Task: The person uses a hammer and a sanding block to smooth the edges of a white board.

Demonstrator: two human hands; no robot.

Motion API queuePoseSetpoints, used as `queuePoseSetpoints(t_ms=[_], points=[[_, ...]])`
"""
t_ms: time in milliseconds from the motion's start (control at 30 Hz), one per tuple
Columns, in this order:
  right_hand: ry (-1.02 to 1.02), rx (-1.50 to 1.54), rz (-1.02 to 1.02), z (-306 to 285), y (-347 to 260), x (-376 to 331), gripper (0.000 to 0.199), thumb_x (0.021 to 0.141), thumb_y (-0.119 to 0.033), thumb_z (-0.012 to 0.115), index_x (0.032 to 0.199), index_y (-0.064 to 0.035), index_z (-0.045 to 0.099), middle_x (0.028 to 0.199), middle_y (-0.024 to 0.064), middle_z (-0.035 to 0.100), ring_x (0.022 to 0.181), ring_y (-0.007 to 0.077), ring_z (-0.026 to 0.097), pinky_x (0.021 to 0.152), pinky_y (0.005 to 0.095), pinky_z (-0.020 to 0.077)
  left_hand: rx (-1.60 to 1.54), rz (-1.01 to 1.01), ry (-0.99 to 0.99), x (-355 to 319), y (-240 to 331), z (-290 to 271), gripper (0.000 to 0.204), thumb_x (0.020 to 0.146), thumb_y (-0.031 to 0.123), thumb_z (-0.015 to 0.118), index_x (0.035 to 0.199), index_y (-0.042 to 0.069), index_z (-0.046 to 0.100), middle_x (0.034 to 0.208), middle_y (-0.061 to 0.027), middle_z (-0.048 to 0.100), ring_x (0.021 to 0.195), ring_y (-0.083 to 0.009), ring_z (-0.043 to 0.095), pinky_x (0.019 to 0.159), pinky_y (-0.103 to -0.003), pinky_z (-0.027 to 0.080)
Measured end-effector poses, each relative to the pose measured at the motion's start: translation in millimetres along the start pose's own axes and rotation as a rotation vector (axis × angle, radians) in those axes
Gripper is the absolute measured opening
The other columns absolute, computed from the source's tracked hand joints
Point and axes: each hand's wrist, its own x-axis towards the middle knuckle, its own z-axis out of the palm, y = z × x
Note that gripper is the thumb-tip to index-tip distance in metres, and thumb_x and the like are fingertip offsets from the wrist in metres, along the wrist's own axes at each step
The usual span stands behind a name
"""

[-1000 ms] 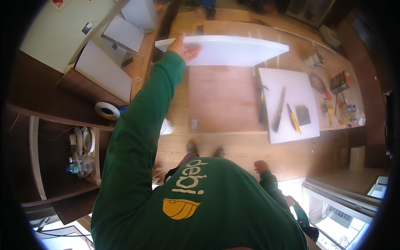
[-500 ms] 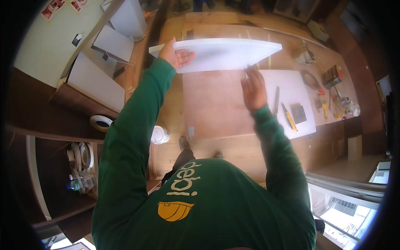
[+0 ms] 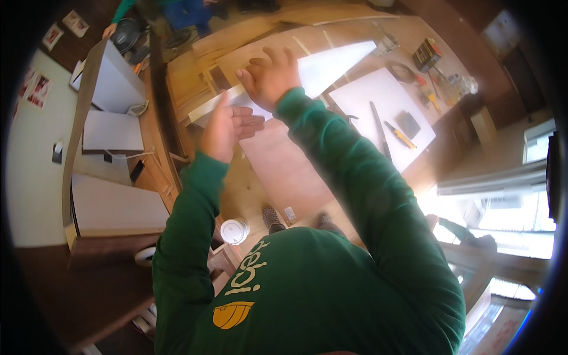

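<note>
A white board (image 3: 328,68) stands on its long narrow edge, slanting from near left to far right above the workbench. My left hand (image 3: 228,127) is at its near left end, thumb up by the top edge and fingers stretched out in front of the face. Over the same top edge, further along, is my right hand (image 3: 273,77), its back toward me and fingers spread. It hides part of the board. Contact between either palm and the board cannot be made out. The brown sheet (image 3: 290,157) lies on the bench below.
On a white panel (image 3: 370,97) to the right lie a yellow utility knife (image 3: 400,134), a dark grey block (image 3: 408,125) and a long metal strip (image 3: 380,130). Beyond are a dark can (image 3: 427,55) and plastic bottles. A white bucket (image 3: 235,231) stands by my feet. Another person's sleeve (image 3: 123,9) shows far left.
My right hand has moved left and up onto the board's edge, near my left hand. The view has turned, and the board now slants more.
</note>
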Motion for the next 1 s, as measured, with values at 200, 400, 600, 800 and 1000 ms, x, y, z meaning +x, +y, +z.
queuePoseSetpoints(t_ms=[200, 400, 600, 800, 1000], points=[[0.026, -0.045, 0.039, 17, 1, 34, 0.048, 0.104, -0.042, 0.042, 0.093, -0.0141, 0.079, 0.105, 0.0061, 0.075, 0.125, 0.0309, 0.056, 0.115, 0.0606, 0.0223, 1.166, 1.380, 0.322, 22, 44, -9, 0.026, 0.092, 0.009, 0.061, 0.115, -0.003, 0.064, 0.103, -0.0178, 0.069, 0.093, -0.0388, 0.063, 0.085, -0.046, 0.051], [-0.052, -0.080, 0.047, 21, 10, 56, 0.049, 0.104, -0.044, 0.041, 0.096, -0.0143, 0.079, 0.105, 0.0065, 0.074, 0.120, 0.0305, 0.056, 0.116, 0.0536, 0.0241, 1.383, 1.032, 0.301, 76, 47, -43, 0.031, 0.099, 0.020, 0.058, 0.123, 0.003, 0.065, 0.109, -0.0172, 0.071, 0.098, -0.0386, 0.066, 0.085, -0.047, 0.052], [-0.085, -0.189, 0.190, 16, 75, 71, 0.053, 0.105, -0.051, 0.037, 0.109, -0.0166, 0.078, 0.119, 0.0082, 0.071, 0.127, 0.0309, 0.052, 0.119, 0.0534, 0.0218, 1.368, 0.930, 0.324, 81, 56, -48, 0.030, 0.103, 0.026, 0.054, 0.123, 0.010, 0.068, 0.109, -0.0140, 0.072, 0.096, -0.0368, 0.068, 0.083, -0.046, 0.054], [0.023, -0.350, 0.359, 20, 204, 64, 0.056, 0.106, -0.056, 0.033, 0.139, -0.0219, 0.062, 0.152, 0.0076, 0.050, 0.146, 0.0300, 0.037, 0.123, 0.0530, 0.0153, 1.415, 0.859, 0.341, 85, 63, -46, 0.031, 0.103, 0.029, 0.053, 0.124, 0.011, 0.068, 0.110, -0.0126, 0.072, 0.097, -0.0354, 0.068, 0.082, -0.045, 0.054], [0.218, -0.128, 0.894, 28, 348, 14, 0.059, 0.100, -0.048, 0.051, 0.144, -0.0090, 0.054, 0.154, 0.0219, 0.044, 0.141, 0.0369, 0.043, 0.117, 0.0430, 0.0342, 1.370, 0.996, 0.339, 97, 58, -46, 0.027, 0.102, 0.025, 0.056, 0.120, 0.010, 0.068, 0.109, -0.0117, 0.072, 0.096, -0.0341, 0.068, 0.081, -0.044, 0.054]])
